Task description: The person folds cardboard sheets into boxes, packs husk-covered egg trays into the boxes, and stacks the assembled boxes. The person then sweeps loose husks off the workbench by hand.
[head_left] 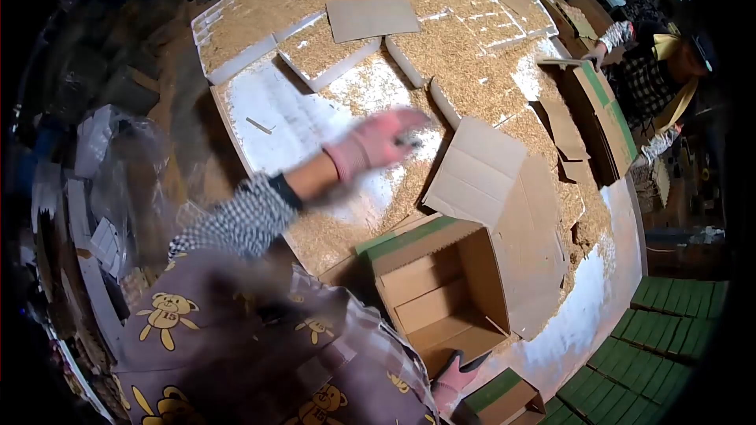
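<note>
My left hand (380, 142), in a pink glove, reaches over the sawdust-strewn white tabletop. It is blurred by motion, but its fingers look stretched out, with nothing visible in them. A cardboard box (429, 271) with a green band stands tilted in front of me, its open side showing a bare inside. At the lower edge of this box is my right hand (455, 382), in a pink glove with dark fingertips, gripping the wall; part of the hand is hidden. Beyond the box lies a folded cardboard sheet (479, 169), apart from my left hand.
Shallow white trays (335, 71) of wood shavings cover the table's far side, a flat cardboard piece (372, 18) on top. Across the table, a co-worker (650, 86) handles a green-banded box (602, 122). Rows of green-topped boxes (654, 346) and a smaller box (504, 401) are at lower right.
</note>
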Demonstrator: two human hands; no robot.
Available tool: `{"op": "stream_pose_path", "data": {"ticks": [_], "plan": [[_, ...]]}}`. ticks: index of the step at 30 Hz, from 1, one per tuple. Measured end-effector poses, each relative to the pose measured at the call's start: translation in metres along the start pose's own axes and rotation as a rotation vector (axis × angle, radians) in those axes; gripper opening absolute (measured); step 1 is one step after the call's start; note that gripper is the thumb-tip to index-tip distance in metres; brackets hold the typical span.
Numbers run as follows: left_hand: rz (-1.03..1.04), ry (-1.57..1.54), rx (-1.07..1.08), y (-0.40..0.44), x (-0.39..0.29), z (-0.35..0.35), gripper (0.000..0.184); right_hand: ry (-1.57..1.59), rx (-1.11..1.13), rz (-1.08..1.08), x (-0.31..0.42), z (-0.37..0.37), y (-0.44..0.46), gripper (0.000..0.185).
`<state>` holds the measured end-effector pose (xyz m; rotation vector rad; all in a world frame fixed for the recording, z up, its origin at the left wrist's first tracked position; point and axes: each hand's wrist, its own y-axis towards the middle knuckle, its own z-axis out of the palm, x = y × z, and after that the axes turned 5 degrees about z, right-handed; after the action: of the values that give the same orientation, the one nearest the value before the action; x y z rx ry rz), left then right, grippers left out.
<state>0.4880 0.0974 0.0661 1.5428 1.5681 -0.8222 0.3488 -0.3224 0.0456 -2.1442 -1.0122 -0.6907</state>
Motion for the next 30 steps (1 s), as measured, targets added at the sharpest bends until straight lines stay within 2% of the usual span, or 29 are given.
{"op": "stream_pose_path", "data": {"ticks": [1,2,3,4,5,7,10,12,13,14,15,16,17,18,19,20,22,24,25,26,28,30], "plan": [[-0.359,0.414,0.006,0.017,0.030,-0.040,0.070,-0.020,-0.015,0.013,0.007,0.007,-0.008,0.066],[-0.710,0.830,0.014,0.027,0.063,-0.080,0.085,0.005,-0.105,-0.066,0.019,0.014,-0.013,0.063],[-0.753,0.900,-0.062,0.016,0.177,-0.106,0.095,0.030,-0.196,-0.146,0.028,0.019,-0.017,0.062],[-0.786,0.953,-0.107,0.005,0.197,-0.097,0.098,0.011,-0.216,-0.138,0.032,0.017,-0.018,0.062],[-0.788,0.939,-0.004,-0.008,0.215,-0.084,0.103,-0.106,-0.106,-0.191,0.036,0.012,-0.012,0.062],[-0.733,0.841,0.039,-0.016,0.165,-0.064,0.098,-0.246,0.045,-0.233,0.009,0.000,0.009,0.062],[-0.599,0.753,0.065,-0.043,0.129,-0.008,0.090,-0.214,0.038,-0.243,0.037,0.002,0.006,0.056],[-0.475,0.667,0.199,-0.058,0.089,0.022,0.085,-0.318,0.075,-0.245,0.042,-0.013,0.016,0.056],[-0.288,0.407,0.197,-0.071,0.098,0.029,0.082,-0.341,0.071,-0.244,0.042,-0.025,0.019,0.057],[-0.105,0.141,0.185,-0.080,0.108,0.037,0.079,-0.363,0.064,-0.247,0.040,-0.039,0.024,0.057],[-0.153,0.089,0.014,-0.091,0.115,0.029,0.073,-0.371,0.049,-0.223,0.032,-0.057,0.032,0.057],[-0.314,-0.134,-0.179,-0.090,0.094,0.001,0.074,-0.375,0.026,-0.200,0.023,-0.075,0.036,0.057],[-0.244,0.189,-0.462,-0.099,0.123,-0.014,0.074,-0.459,-0.015,-0.183,0.019,-0.086,0.035,0.056],[-0.455,0.541,-0.498,-0.109,0.145,-0.026,0.080,-0.461,-0.030,-0.169,0.015,-0.085,0.035,0.056],[-0.627,0.841,-0.344,-0.127,0.187,-0.019,0.082,-0.552,-0.063,-0.131,0.008,-0.078,0.038,0.055],[-0.558,0.523,-0.294,-0.137,0.190,-0.012,0.080,-0.638,-0.098,-0.093,-0.003,-0.075,0.042,0.054],[-0.525,-0.172,-0.212,-0.155,0.197,0.000,0.076,-0.522,-0.100,-0.266,-0.034,-0.070,0.055,0.052],[-0.552,-0.873,-0.187,-0.170,0.156,-0.011,0.070,-0.431,-0.048,-0.245,-0.024,-0.067,0.050,0.049],[-0.570,-0.897,-0.136,-0.179,0.157,-0.014,0.065,-0.356,-0.047,-0.273,-0.029,-0.064,0.051,0.049],[-0.519,-0.800,-0.126,-0.176,0.132,-0.022,0.064,-0.397,-0.025,-0.256,-0.020,-0.063,0.048,0.051],[-0.370,-0.625,-0.109,-0.176,0.127,-0.039,0.061,-0.340,0.036,-0.154,-0.006,-0.061,0.048,0.053],[-0.335,-0.713,-0.241,-0.176,0.077,-0.048,0.058,-0.164,0.096,-0.414,-0.035,-0.065,0.067,0.055]]}}
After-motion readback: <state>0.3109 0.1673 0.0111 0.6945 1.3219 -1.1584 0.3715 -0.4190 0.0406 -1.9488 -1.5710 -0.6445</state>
